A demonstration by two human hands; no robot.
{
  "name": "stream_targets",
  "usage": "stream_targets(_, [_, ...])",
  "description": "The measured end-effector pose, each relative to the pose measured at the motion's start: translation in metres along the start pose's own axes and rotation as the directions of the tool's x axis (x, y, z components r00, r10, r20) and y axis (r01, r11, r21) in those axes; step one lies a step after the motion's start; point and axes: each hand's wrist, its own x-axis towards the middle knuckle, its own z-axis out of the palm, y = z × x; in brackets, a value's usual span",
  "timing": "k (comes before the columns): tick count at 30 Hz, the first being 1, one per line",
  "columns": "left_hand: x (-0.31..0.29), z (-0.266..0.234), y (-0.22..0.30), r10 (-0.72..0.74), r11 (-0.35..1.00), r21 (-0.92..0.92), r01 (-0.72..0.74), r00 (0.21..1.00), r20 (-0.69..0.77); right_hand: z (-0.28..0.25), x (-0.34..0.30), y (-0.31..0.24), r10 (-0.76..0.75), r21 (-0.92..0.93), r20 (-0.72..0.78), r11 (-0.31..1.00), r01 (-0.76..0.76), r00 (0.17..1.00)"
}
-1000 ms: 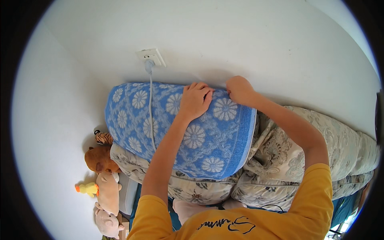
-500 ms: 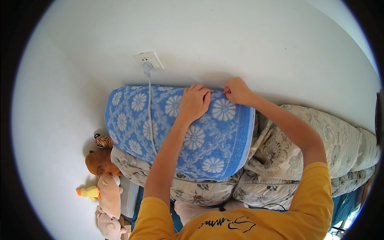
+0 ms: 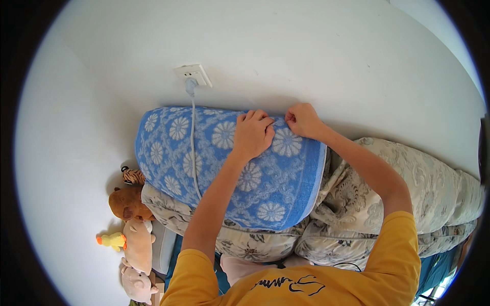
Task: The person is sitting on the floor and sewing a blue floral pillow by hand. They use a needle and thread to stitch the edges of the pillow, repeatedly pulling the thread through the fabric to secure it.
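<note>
A blue towel [image 3: 214,168] with white flower shapes is draped over the padded back of a patterned sofa, close to the wall. My left hand [image 3: 253,133] lies on the towel near its top edge, palm down, with slightly bent fingers apart. Just to the right, my right hand [image 3: 304,121] is closed in a pinch at the same top edge. The towel's edge goes into those fingers, though the fingertips are partly hidden. The towel's far side, behind the sofa back, cannot be seen.
A pale cable [image 3: 194,148] hangs from a white wall socket [image 3: 194,75] and crosses the towel. The cream patterned sofa cushion [image 3: 393,183] extends to the right. Several plush toys, including a brown one [image 3: 127,203] and a yellow duck [image 3: 112,240], line the left side.
My left hand has shifted slightly right along the towel's top edge, its fingers spreading a little. The right hand stays pinched at almost the same spot.
</note>
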Motion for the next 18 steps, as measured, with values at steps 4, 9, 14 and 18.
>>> stream_targets(4, [0.000, -0.004, 0.003, -0.013, 1.000, -0.010, 0.013, 1.000, 0.003, 0.002, 0.000, 0.001, -0.004, -0.018, 0.004, 1.000, 0.004, 1.000])
stream_targets(9, [-0.001, -0.005, 0.001, -0.002, 0.999, -0.036, 0.003, 1.000, 0.013, 0.003, 0.004, -0.001, -0.041, -0.076, 0.040, 0.996, 0.044, 0.998])
stream_targets(14, [0.000, -0.005, 0.003, 0.014, 0.999, -0.050, -0.014, 1.000, 0.007, -0.001, 0.002, 0.003, -0.032, -0.071, 0.042, 0.997, 0.035, 0.999])
stream_targets(18, [-0.002, -0.006, -0.001, 0.018, 0.998, -0.063, -0.019, 1.000, -0.009, -0.001, -0.005, -0.020, 0.046, -0.258, 0.003, 0.965, -0.044, 0.999])
